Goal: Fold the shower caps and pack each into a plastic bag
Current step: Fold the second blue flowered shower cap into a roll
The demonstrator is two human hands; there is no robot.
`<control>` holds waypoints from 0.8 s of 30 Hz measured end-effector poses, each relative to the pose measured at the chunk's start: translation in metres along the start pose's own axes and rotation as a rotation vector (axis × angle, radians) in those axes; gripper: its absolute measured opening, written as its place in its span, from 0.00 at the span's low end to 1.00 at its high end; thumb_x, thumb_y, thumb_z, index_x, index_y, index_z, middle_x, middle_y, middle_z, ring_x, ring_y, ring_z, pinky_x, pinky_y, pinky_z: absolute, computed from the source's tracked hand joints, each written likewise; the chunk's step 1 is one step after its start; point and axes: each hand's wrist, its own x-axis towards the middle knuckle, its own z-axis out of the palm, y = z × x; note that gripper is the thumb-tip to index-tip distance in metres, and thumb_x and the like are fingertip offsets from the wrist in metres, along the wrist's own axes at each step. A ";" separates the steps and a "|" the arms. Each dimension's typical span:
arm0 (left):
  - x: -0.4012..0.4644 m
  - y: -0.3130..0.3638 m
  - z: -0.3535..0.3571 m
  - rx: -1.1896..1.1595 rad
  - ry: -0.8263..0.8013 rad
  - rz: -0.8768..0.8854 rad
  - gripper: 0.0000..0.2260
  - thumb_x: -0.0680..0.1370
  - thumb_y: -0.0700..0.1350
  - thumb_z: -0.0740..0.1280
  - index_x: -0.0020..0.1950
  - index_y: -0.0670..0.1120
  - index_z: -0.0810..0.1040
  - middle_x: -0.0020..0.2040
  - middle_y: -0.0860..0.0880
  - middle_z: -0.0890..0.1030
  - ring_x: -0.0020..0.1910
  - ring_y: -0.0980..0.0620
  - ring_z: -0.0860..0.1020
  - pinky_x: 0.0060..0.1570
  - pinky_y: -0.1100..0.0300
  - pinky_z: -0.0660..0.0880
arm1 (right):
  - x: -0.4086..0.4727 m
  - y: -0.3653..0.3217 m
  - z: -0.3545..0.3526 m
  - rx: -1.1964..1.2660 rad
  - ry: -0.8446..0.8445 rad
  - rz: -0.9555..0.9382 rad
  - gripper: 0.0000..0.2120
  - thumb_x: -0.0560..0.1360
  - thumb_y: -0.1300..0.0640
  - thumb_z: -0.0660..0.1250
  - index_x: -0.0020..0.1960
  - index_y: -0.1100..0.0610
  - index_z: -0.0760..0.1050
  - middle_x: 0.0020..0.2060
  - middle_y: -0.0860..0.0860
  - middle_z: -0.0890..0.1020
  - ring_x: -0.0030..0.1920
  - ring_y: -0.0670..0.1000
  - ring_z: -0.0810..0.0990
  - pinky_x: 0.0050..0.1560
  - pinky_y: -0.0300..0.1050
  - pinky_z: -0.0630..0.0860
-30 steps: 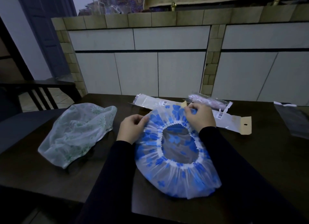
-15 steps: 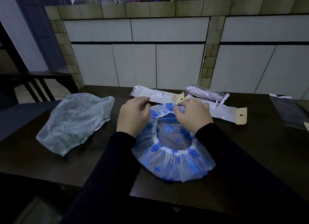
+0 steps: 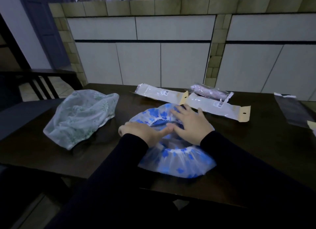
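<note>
A clear shower cap with blue flowers (image 3: 177, 162) lies on the dark table (image 3: 256, 151) in front of me, its elastic opening facing up. My right hand (image 3: 189, 124) lies flat on its far half, fingers straight and spread, pressing it down. My left hand (image 3: 143, 132) rests on the cap's left edge with the thumb stretched toward the right hand; its fingers are hidden. A green-patterned shower cap (image 3: 82, 117) sits crumpled to the left. Two flat plastic bags with card headers (image 3: 160, 92) (image 3: 220, 109) lie behind the blue cap. A packed pinkish cap in a bag (image 3: 211, 92) lies beyond them.
Another dark plastic bag (image 3: 294, 110) lies at the table's right edge. A dark chair (image 3: 34, 81) stands at the left. A tiled counter with white cabinet doors (image 3: 171, 57) rises behind the table.
Both hands let go of the cap's far rim. The right hand opened flat onto the cap, and the left slid back to its left edge. The cap now lies flatter.
</note>
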 end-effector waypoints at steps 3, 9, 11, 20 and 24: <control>-0.003 0.004 -0.013 0.086 -0.020 0.016 0.42 0.66 0.80 0.46 0.58 0.49 0.77 0.57 0.50 0.77 0.56 0.49 0.75 0.55 0.53 0.65 | -0.002 -0.012 -0.012 -0.026 0.017 0.202 0.25 0.79 0.37 0.51 0.66 0.52 0.72 0.65 0.51 0.74 0.65 0.53 0.70 0.64 0.57 0.64; 0.001 0.007 -0.042 0.164 0.242 0.158 0.15 0.80 0.59 0.55 0.51 0.49 0.73 0.55 0.48 0.78 0.54 0.47 0.75 0.57 0.48 0.62 | 0.001 -0.020 -0.009 0.151 -0.222 0.061 0.23 0.79 0.39 0.54 0.70 0.47 0.68 0.69 0.49 0.72 0.66 0.52 0.70 0.67 0.55 0.64; 0.013 0.003 -0.040 0.112 0.220 0.255 0.13 0.80 0.52 0.56 0.58 0.47 0.74 0.63 0.48 0.76 0.62 0.46 0.73 0.63 0.47 0.61 | 0.003 -0.010 -0.010 0.243 -0.311 -0.054 0.26 0.79 0.39 0.56 0.75 0.44 0.59 0.76 0.45 0.60 0.74 0.50 0.60 0.73 0.51 0.57; 0.048 -0.015 0.007 -0.146 0.221 0.381 0.11 0.81 0.53 0.56 0.60 0.52 0.69 0.67 0.53 0.70 0.64 0.44 0.67 0.59 0.46 0.64 | -0.001 -0.016 0.015 0.133 -0.235 0.207 0.35 0.76 0.30 0.44 0.78 0.47 0.47 0.78 0.53 0.51 0.77 0.57 0.48 0.73 0.60 0.47; 0.065 -0.026 0.024 -0.165 0.115 0.219 0.33 0.77 0.70 0.47 0.77 0.54 0.54 0.79 0.54 0.52 0.75 0.44 0.54 0.71 0.41 0.55 | -0.003 0.002 0.023 0.167 -0.284 0.181 0.36 0.73 0.27 0.41 0.77 0.41 0.40 0.78 0.49 0.46 0.77 0.54 0.44 0.73 0.61 0.44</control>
